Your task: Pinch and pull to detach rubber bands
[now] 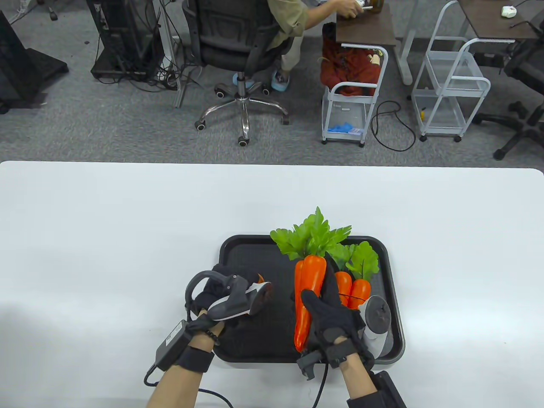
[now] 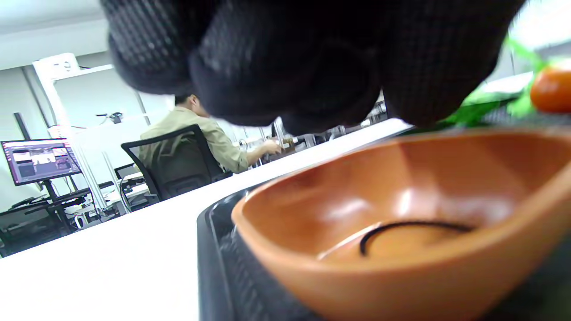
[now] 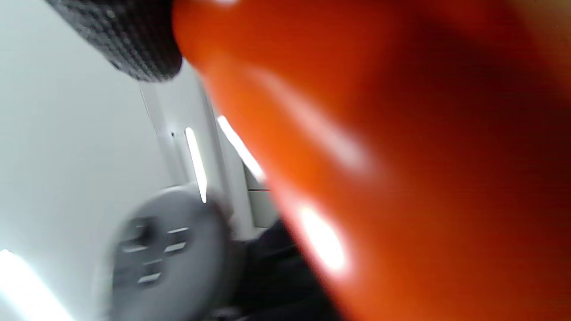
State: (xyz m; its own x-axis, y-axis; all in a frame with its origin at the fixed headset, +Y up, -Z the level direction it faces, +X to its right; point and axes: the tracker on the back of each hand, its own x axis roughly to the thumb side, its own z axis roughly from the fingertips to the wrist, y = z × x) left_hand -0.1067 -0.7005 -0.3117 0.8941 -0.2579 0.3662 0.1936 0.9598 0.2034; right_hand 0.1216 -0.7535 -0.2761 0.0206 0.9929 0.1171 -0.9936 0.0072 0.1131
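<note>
My right hand [image 1: 319,297] grips two orange toy carrots [image 1: 309,280] with green leaves and holds them tilted above the black tray [image 1: 246,255]. They fill the right wrist view [image 3: 401,156], next to one gloved fingertip [image 3: 129,40]. Two more carrots [image 1: 352,291] lie on the tray to the right, with a thin dark band across them. My left hand [image 1: 221,280] hovers over a brown bowl [image 1: 260,279] on the tray's left side. In the left wrist view its fingers [image 2: 312,58] are bunched just above the bowl [image 2: 312,196]. A black rubber band [image 2: 410,225] lies inside, apart from the fingers.
The tray sits near the white table's [image 1: 106,238] front edge. Beyond the far edge are an office chair [image 1: 242,42] with a seated person and white wire carts [image 1: 352,102].
</note>
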